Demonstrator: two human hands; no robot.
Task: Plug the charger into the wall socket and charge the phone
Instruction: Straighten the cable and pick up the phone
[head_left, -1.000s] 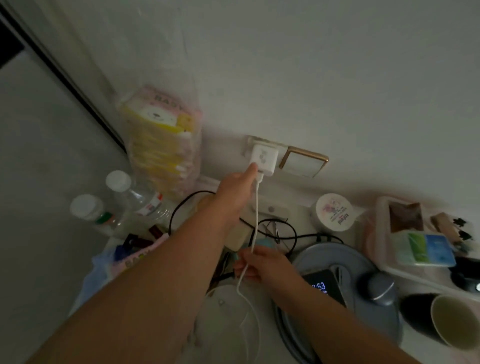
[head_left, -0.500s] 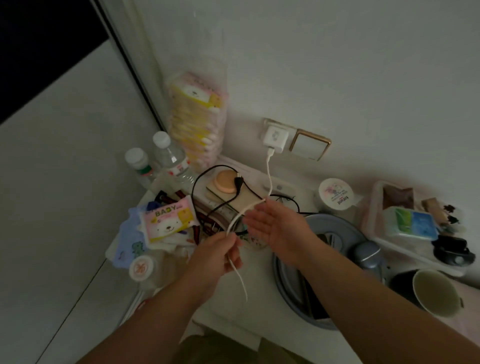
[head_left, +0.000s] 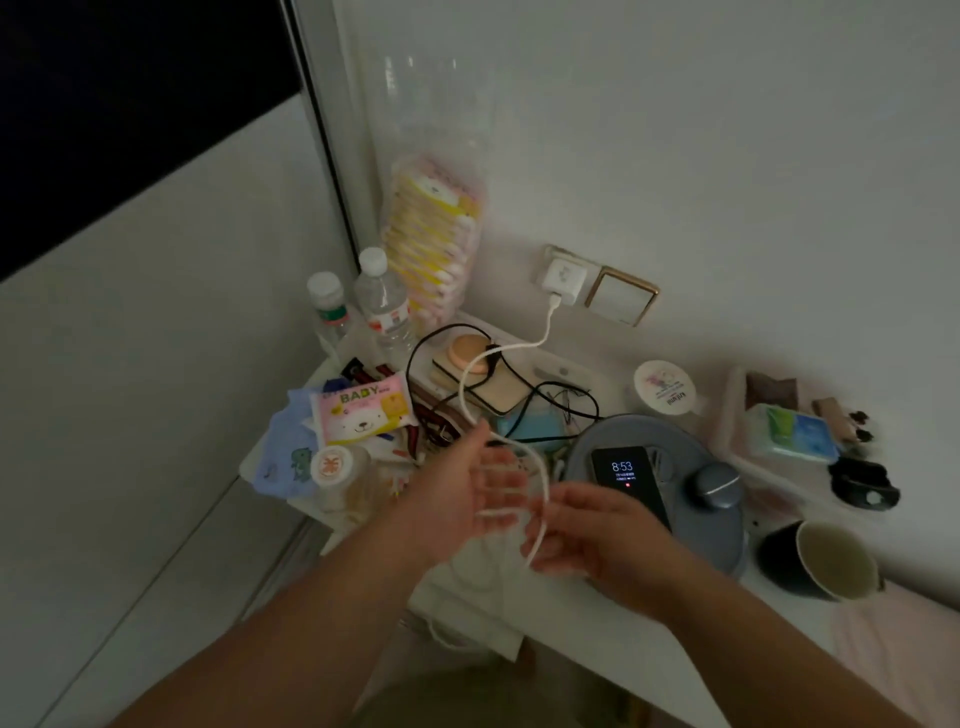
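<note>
The white charger sits plugged in the wall socket. Its white cable loops down over the cluttered shelf and runs between my hands. My left hand is spread with fingers apart, the cable lying across its fingers. My right hand pinches the cable's lower part just to the right. The phone lies face up on a round grey lid, screen lit and showing 8:53, right behind my right hand. The cable's plug end is hidden.
A gold-framed switch is beside the socket. Two water bottles, a baby wipes pack, black cables, a round tub, a white tray and a dark mug crowd the shelf.
My left hand left the charger and came down to the cable. The phone, covered half a second ago, shows again. Both hands shifted along the cable, and the view pulled back.
</note>
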